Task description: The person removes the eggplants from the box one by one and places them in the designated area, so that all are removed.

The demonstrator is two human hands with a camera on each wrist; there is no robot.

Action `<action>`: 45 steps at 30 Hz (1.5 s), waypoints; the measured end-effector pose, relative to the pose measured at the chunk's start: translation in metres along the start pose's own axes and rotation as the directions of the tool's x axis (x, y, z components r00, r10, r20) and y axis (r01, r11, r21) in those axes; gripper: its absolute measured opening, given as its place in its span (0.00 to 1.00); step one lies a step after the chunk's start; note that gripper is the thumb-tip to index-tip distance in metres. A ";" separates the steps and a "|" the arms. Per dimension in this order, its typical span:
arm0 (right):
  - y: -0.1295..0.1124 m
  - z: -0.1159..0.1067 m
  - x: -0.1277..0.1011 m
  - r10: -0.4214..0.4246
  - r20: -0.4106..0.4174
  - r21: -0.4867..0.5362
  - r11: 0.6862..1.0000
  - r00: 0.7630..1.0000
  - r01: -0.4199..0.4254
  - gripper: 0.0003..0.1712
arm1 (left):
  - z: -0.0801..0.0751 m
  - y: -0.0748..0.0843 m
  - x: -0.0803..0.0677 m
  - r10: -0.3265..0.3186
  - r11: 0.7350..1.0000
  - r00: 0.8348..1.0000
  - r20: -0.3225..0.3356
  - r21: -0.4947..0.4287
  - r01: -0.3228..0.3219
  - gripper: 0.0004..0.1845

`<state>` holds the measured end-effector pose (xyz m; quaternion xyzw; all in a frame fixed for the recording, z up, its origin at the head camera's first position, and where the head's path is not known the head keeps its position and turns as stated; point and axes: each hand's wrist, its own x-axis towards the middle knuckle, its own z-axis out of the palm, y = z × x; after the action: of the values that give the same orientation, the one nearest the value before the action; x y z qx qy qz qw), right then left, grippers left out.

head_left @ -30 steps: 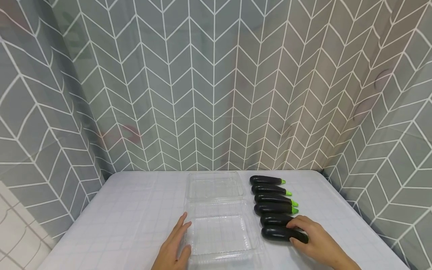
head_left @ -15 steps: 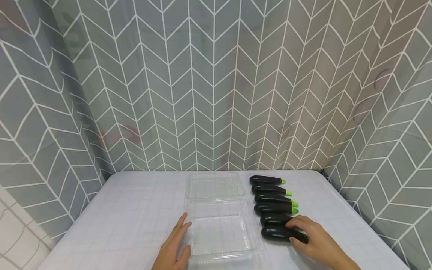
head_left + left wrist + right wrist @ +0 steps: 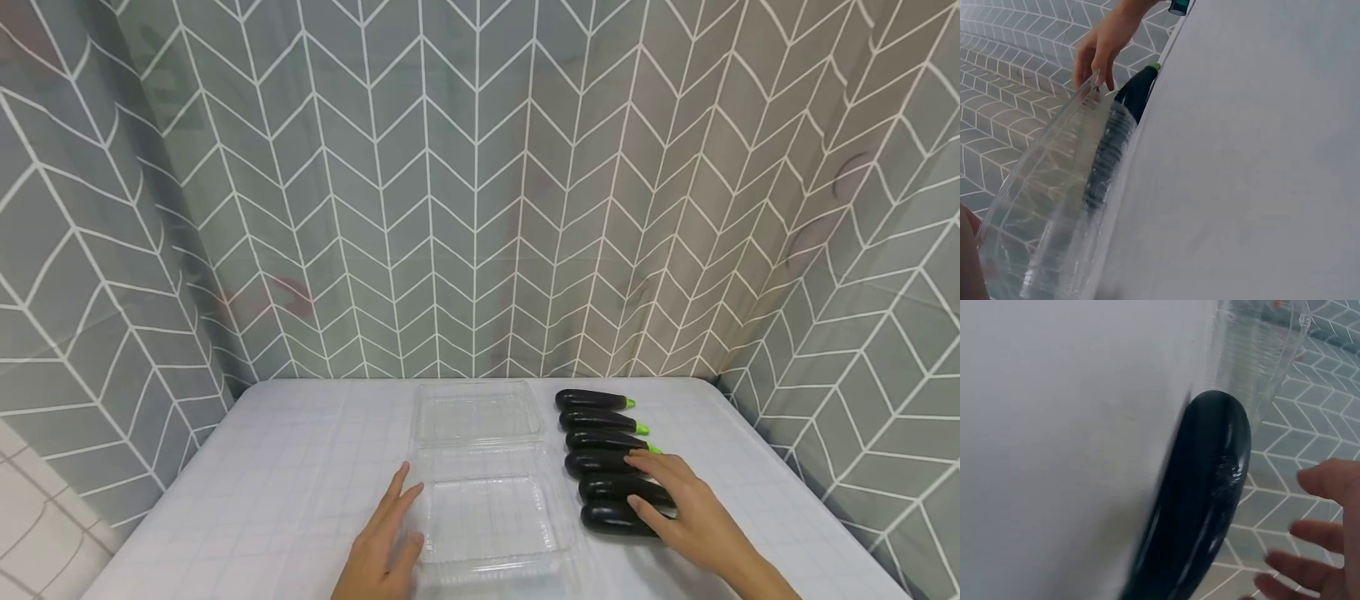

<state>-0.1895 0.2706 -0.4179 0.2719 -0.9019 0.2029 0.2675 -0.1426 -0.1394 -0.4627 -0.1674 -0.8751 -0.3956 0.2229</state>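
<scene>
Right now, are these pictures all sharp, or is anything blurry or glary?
Head view: even, soft light, sharp; the clear container is faint against the table. Left wrist view: tilted, container wall blurred up close. Right wrist view: tilted, nearest eggplant soft with small glints, right hand blurred.

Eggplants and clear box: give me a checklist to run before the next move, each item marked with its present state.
1. Clear box lies open on the table: ok.
2. Nearer tray is empty: ok.
3. Left hand rests on the box's left edge: ok.
4. Right hand grips an eggplant: not ok; fingers spread above the nearest eggplants.
5. Six eggplants lie in a row right of the box: ok.
</scene>
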 end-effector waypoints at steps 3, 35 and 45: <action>-0.003 -0.002 0.009 0.039 0.008 -0.051 0.998 0.999 -0.039 0.36 | -0.008 -0.002 0.004 0.055 0.995 0.998 -0.021 0.090 -0.053 0.33; -0.016 0.005 0.054 0.073 0.018 -0.429 0.901 0.997 -0.058 0.55 | -0.076 -0.001 0.053 0.122 0.717 0.984 -0.130 0.697 0.004 0.42; -0.009 0.002 0.044 0.061 0.033 -0.377 0.925 0.998 -0.044 0.56 | -0.072 -0.004 0.049 0.105 0.730 0.985 -0.135 0.683 0.015 0.43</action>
<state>-0.2159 0.2457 -0.3912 0.1955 -0.9367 0.0273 0.2893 -0.1670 -0.1916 -0.3978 -0.0622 -0.9333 -0.0541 0.3494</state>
